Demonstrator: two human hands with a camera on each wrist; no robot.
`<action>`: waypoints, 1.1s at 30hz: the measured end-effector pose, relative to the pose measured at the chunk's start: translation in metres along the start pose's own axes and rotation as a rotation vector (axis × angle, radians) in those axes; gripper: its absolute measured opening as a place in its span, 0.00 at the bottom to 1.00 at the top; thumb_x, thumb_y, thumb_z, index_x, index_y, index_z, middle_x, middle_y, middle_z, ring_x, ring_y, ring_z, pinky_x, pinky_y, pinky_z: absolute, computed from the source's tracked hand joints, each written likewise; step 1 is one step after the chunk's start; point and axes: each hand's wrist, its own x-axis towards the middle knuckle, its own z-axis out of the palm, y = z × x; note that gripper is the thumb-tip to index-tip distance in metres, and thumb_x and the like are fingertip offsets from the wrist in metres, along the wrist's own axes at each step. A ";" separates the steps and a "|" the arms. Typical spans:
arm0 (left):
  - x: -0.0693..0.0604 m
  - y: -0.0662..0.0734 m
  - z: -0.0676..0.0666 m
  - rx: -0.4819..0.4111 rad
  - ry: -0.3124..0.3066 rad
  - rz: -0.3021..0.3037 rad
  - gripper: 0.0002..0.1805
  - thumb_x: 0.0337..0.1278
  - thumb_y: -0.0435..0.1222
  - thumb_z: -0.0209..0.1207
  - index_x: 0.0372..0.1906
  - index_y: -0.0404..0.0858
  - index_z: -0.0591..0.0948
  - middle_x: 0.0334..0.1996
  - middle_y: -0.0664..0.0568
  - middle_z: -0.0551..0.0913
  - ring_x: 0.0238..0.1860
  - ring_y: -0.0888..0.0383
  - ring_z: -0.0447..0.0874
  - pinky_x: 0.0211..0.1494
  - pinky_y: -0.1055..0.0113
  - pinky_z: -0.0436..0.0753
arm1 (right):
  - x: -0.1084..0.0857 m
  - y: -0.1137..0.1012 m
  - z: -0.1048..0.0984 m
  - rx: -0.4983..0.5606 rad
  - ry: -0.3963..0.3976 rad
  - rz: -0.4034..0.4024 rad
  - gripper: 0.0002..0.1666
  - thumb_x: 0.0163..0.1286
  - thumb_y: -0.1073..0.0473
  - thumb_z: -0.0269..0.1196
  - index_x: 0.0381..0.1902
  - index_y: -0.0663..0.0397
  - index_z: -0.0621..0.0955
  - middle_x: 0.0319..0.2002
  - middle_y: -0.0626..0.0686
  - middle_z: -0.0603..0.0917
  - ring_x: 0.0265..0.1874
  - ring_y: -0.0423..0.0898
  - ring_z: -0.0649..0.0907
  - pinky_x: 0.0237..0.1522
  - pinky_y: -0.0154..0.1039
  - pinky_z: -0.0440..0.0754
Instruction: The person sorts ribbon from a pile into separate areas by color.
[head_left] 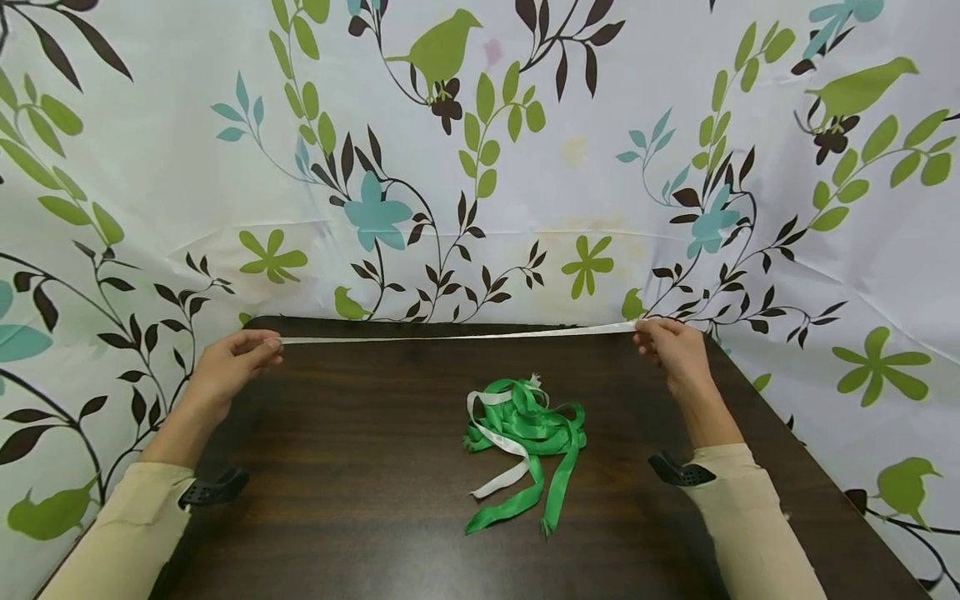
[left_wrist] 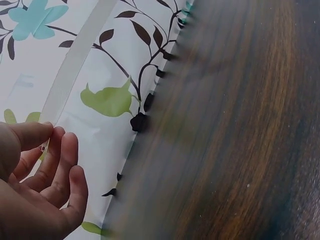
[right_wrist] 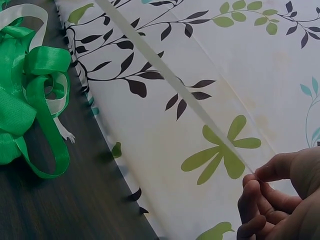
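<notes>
A white ribbon (head_left: 457,336) is stretched nearly level between the two hands, over the far edge of the table. The left hand (head_left: 238,360) pinches one end between thumb and fingertips; in the left wrist view the ribbon (left_wrist: 75,65) runs up and away from those fingers. At the other end, the right hand (head_left: 675,350) pinches the ribbon with thumb and forefinger, its other fingers curled below. On the table between the hands lies a loose heap of green ribbons (head_left: 536,425), with a white ribbon (head_left: 501,487) looping out of its left side.
The dark wooden table (head_left: 337,467) spreads below the hands. Behind and beside it hangs a white cloth (head_left: 480,275) printed with leaves, flowers and birds. Dark straps (head_left: 213,487) sit on the wrists over pale sleeves.
</notes>
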 end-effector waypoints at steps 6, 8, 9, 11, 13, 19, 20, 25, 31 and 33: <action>0.000 -0.002 -0.003 0.003 0.002 -0.003 0.30 0.75 0.47 0.58 0.65 0.26 0.72 0.42 0.60 0.85 0.41 0.64 0.85 0.42 0.74 0.81 | 0.001 0.001 -0.002 -0.014 0.004 -0.010 0.17 0.70 0.53 0.70 0.47 0.60 0.85 0.29 0.45 0.88 0.26 0.39 0.85 0.27 0.31 0.77; 0.001 -0.003 -0.004 0.004 0.005 -0.006 0.30 0.75 0.47 0.58 0.65 0.26 0.72 0.40 0.64 0.84 0.41 0.66 0.85 0.42 0.75 0.81 | 0.001 0.001 -0.002 -0.004 -0.001 -0.005 0.18 0.70 0.53 0.70 0.49 0.62 0.84 0.29 0.44 0.88 0.27 0.40 0.85 0.29 0.31 0.77; 0.001 -0.004 -0.004 0.005 0.006 -0.007 0.30 0.75 0.47 0.58 0.65 0.26 0.72 0.39 0.65 0.84 0.40 0.67 0.85 0.42 0.75 0.81 | 0.001 0.000 -0.002 0.007 -0.002 -0.002 0.18 0.70 0.53 0.70 0.49 0.62 0.84 0.29 0.44 0.88 0.27 0.40 0.85 0.29 0.31 0.78; 0.002 -0.006 -0.005 0.007 0.004 -0.006 0.30 0.75 0.46 0.57 0.66 0.25 0.72 0.38 0.67 0.83 0.39 0.68 0.85 0.42 0.75 0.81 | 0.001 0.000 -0.002 0.035 -0.005 0.002 0.17 0.70 0.54 0.70 0.48 0.62 0.85 0.29 0.44 0.88 0.27 0.41 0.85 0.29 0.31 0.78; 0.003 -0.008 -0.005 0.008 -0.001 -0.009 0.30 0.75 0.46 0.58 0.66 0.25 0.72 0.39 0.65 0.84 0.40 0.68 0.85 0.43 0.74 0.81 | 0.002 0.000 -0.002 0.072 -0.009 0.004 0.15 0.70 0.56 0.70 0.46 0.61 0.86 0.28 0.44 0.88 0.27 0.41 0.85 0.29 0.30 0.78; 0.004 -0.010 -0.005 -0.009 -0.004 -0.021 0.31 0.74 0.47 0.59 0.65 0.25 0.72 0.41 0.63 0.84 0.41 0.65 0.86 0.43 0.74 0.81 | 0.002 0.003 0.000 0.117 -0.023 -0.023 0.13 0.70 0.58 0.70 0.46 0.62 0.86 0.28 0.45 0.88 0.25 0.39 0.84 0.27 0.30 0.77; 0.005 -0.010 -0.005 -0.010 -0.002 -0.024 0.31 0.73 0.47 0.60 0.65 0.25 0.73 0.41 0.63 0.84 0.40 0.66 0.86 0.43 0.74 0.81 | 0.003 0.004 0.001 0.108 -0.024 -0.031 0.14 0.70 0.58 0.70 0.47 0.63 0.85 0.28 0.45 0.88 0.25 0.39 0.84 0.27 0.30 0.77; 0.010 -0.011 -0.006 -0.009 0.011 -0.032 0.30 0.73 0.48 0.60 0.63 0.27 0.74 0.42 0.61 0.85 0.40 0.67 0.86 0.44 0.73 0.82 | 0.007 0.009 0.005 0.075 -0.040 -0.056 0.21 0.71 0.57 0.70 0.51 0.69 0.83 0.28 0.44 0.88 0.25 0.39 0.83 0.26 0.31 0.76; 0.023 -0.015 -0.004 -0.196 -0.073 -0.068 0.27 0.72 0.43 0.62 0.63 0.28 0.72 0.40 0.64 0.85 0.40 0.66 0.86 0.44 0.72 0.82 | 0.015 0.016 0.003 0.040 -0.021 -0.046 0.20 0.71 0.56 0.69 0.51 0.67 0.83 0.28 0.43 0.88 0.25 0.38 0.83 0.26 0.30 0.75; 0.030 -0.016 -0.002 -0.253 -0.111 -0.086 0.26 0.72 0.42 0.62 0.63 0.29 0.72 0.40 0.65 0.85 0.41 0.66 0.86 0.45 0.72 0.82 | 0.018 0.018 0.002 0.027 -0.015 -0.049 0.20 0.72 0.56 0.68 0.52 0.67 0.83 0.29 0.43 0.88 0.26 0.39 0.83 0.27 0.31 0.75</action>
